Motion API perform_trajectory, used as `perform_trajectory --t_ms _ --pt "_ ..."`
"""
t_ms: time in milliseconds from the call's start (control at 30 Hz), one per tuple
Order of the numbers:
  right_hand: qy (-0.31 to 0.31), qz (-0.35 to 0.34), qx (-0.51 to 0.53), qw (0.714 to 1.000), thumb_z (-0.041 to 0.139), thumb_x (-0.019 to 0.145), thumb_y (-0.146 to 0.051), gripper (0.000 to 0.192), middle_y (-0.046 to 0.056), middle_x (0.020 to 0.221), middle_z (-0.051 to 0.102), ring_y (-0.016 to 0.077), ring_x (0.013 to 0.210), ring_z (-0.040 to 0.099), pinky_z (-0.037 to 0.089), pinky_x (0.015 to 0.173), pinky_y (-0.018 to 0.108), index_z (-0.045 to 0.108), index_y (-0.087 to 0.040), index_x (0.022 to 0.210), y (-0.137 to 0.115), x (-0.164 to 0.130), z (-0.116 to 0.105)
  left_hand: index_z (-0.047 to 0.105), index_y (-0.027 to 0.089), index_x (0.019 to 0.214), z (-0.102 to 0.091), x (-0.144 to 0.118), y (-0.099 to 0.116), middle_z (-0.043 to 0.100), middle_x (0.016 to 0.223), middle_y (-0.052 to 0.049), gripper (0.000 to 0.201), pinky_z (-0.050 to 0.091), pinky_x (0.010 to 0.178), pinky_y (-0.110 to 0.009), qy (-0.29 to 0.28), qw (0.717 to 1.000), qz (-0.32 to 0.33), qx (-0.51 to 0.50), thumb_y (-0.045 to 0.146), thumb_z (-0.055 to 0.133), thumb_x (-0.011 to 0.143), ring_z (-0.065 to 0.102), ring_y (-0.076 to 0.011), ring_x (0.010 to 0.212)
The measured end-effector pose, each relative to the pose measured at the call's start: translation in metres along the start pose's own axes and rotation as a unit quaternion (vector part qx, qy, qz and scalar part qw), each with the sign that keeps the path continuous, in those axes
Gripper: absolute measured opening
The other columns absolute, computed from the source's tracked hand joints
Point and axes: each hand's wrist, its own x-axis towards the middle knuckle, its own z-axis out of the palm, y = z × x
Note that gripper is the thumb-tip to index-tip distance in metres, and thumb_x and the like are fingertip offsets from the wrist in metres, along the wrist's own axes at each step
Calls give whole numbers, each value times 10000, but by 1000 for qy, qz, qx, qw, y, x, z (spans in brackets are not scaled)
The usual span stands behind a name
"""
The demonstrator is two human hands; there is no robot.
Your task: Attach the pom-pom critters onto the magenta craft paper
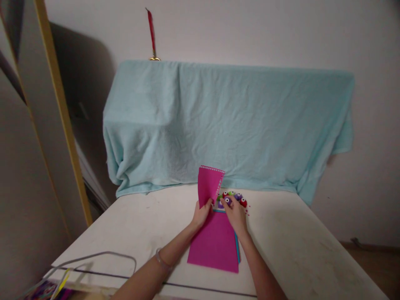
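Observation:
A magenta sheet lies flat on the white table, over a blue sheet whose edge shows at its right. The magenta sheet's far end is bent upright, with a white dotted edge along its top. My left hand pinches this raised part at its lower left. My right hand rests on the stack just to the right, fingertips among several small pom-poms with eyes, red, purple and green. Whether those fingers hold one I cannot tell.
A pale blue cloth drapes a long object at the table's far edge. A red ribbon hangs on the wall above it. A yellow-edged panel stands at left. A grey cable loops at the near left corner.

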Motion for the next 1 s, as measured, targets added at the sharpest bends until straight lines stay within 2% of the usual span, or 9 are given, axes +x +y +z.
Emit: perform_trajectory --t_ms 167,267,400,500,600,767,1000 --pt "29 12 -96 995 773 758 -503 228 4 545 580 213 564 557 381 633 307 709 -287 788 0 -1 -3 598 186 628 2 0 2 600 571 -21 345 478 723 -288 0 999 -37 -25 359 508 912 587 -181 621" --pt "26 24 -167 985 739 787 -539 276 49 607 640 242 635 619 416 672 329 709 -268 827 -1 -1 -6 598 188 608 2 -1 3 594 562 -16 340 473 733 -276 -12 999 -37 -29 296 489 912 587 -171 613" --pt "-41 39 -328 943 542 935 -531 347 113 799 734 259 779 698 453 721 334 703 -229 992 -7 0 -9 608 190 617 0 -1 4 582 551 -7 323 473 742 -262 -13 999 -37 -17 260 482 907 602 -171 634" --pt "-88 43 -396 913 458 986 -485 353 125 904 755 258 850 720 467 728 324 677 -223 1074 -9 1 -10 626 188 640 0 -1 4 579 547 -8 322 474 736 -261 -6 999 -37 -14 259 471 914 611 -175 643" --pt "-109 40 -411 904 461 994 -453 316 111 926 759 257 881 726 472 720 314 664 -226 1078 -6 3 -10 609 194 603 2 1 2 573 524 -10 364 475 740 -264 -8 999 -46 -16 261 457 927 615 -176 632" --pt "-111 42 -408 905 493 988 -472 319 116 933 760 262 896 728 472 720 312 669 -224 1086 2 4 -8 541 211 495 5 5 -5 570 494 -24 489 474 746 -276 -15 998 -66 -16 330 425 954 616 -184 617" --pt "-110 2 -381 918 545 982 -421 314 140 969 762 264 939 722 471 748 303 680 -190 1148 9 5 -6 543 204 511 5 4 -6 547 490 -7 474 458 720 -260 -20 999 -44 -21 302 426 960 574 -160 573"
